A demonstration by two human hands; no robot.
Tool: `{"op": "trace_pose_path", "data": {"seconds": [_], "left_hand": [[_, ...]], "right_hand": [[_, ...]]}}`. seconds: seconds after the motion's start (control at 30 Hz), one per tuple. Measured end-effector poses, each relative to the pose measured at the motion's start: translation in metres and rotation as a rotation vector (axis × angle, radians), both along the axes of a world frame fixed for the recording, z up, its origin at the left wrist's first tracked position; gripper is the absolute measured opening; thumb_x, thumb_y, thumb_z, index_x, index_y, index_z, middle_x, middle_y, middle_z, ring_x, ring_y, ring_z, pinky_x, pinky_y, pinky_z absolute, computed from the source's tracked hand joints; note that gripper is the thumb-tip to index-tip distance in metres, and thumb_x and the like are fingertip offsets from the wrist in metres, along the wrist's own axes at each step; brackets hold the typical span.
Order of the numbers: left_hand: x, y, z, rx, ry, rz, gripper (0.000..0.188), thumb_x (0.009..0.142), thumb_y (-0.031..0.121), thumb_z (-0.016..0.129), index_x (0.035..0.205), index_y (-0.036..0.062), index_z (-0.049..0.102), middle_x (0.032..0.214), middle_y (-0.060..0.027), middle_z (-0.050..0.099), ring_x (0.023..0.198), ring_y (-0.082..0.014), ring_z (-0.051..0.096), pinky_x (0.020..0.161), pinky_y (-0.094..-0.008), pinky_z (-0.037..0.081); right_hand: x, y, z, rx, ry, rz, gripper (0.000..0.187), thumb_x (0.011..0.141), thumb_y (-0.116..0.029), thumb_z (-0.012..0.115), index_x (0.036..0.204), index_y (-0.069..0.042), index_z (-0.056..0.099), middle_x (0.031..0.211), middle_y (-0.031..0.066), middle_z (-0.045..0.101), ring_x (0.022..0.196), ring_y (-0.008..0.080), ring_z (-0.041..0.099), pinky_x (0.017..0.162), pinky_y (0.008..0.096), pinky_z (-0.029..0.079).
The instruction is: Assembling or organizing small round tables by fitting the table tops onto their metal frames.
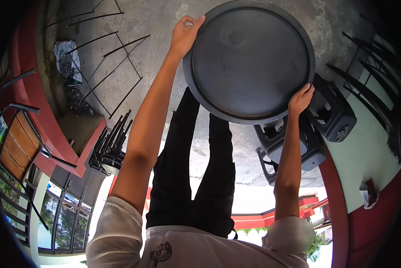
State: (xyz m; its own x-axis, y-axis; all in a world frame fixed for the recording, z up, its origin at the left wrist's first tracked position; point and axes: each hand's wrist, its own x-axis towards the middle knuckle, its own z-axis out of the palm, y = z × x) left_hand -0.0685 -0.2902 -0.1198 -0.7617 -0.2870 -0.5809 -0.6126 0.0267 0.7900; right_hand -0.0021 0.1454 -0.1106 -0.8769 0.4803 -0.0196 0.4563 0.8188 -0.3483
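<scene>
Black tray (249, 62): round, with a raised rim, at one o'clock in the view, its wide flat face turned up toward the wearer.
Left hand (183, 38): closed on the rim at the tray's ten o'clock; fingers beneath the edge cannot be made out.
Right hand (301, 99): gripping the rim at about four o'clock, nearly opposite the left.
Hold: this spread looks well balanced; even pressure from both hands should keep so broad a disc from tipping.
Dark plastic stools (339, 118): at three o'clock, partly behind the right forearm; whether the rim touches them cannot be told, so that edge deserves care.
Thin metal frames (126, 45): on the concrete floor (158, 58) toward ten o'clock; feet are best placed clear of them.
Dark trousers (171, 187): at six o'clock, below the tray.
</scene>
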Motion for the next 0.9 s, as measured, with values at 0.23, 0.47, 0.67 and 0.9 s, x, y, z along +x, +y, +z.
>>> {"op": "trace_pose_path", "data": {"seconds": [0.23,0.47,0.67,0.9], "left_hand": [[0.087,-0.042,-0.024,0.124,-0.062,0.208,0.033,0.105,0.032,0.053,0.102,0.0024,0.067,0.097,-0.0093,0.072,0.087,-0.0173,0.069,0.081,-0.0309,0.052],[0.153,-0.013,-0.024,0.584,-0.153,0.309,0.025,0.104,0.026,0.053,0.117,0.0099,0.068,0.111,-0.0024,0.069,0.095,-0.0143,0.066,0.079,-0.0313,0.051],[0.154,0.001,-0.015,0.787,-0.09,0.396,0.029,0.102,0.015,0.049,0.125,0.0057,0.063,0.106,-0.0015,0.066,0.101,-0.0095,0.059,0.088,-0.0257,0.047],[0.152,-0.002,-0.024,1.008,-0.03,0.366,0.033,0.103,0.023,0.053,0.13,0.0068,0.064,0.117,0.0015,0.064,0.104,-0.0092,0.057,0.087,-0.0272,0.047]], "right_hand": [[-0.009,-0.084,0.048,0.229,0.208,0.388,0.038,0.095,-0.034,0.067,0.122,-0.007,0.063,0.122,0.017,0.059,0.113,0.0376,0.055,0.094,0.0477,0.043],[0.042,-0.271,0.066,-0.325,-0.32,0.923,0.04,0.073,-0.03,0.087,0.101,-0.011,0.065,0.084,0.0035,0.063,0.087,0.0238,0.062,0.08,0.0388,0.044],[0.07,-0.322,0.038,-0.028,-0.471,0.905,0.044,0.069,-0.036,0.087,0.093,-0.013,0.059,0.078,0.0017,0.061,0.079,0.0244,0.062,0.073,0.0402,0.039],[0.08,-0.319,0.026,-0.113,-0.408,0.889,0.037,0.072,-0.022,0.08,0.082,-0.007,0.048,0.068,0.0074,0.055,0.062,0.0305,0.057,0.061,0.0448,0.044]]}}
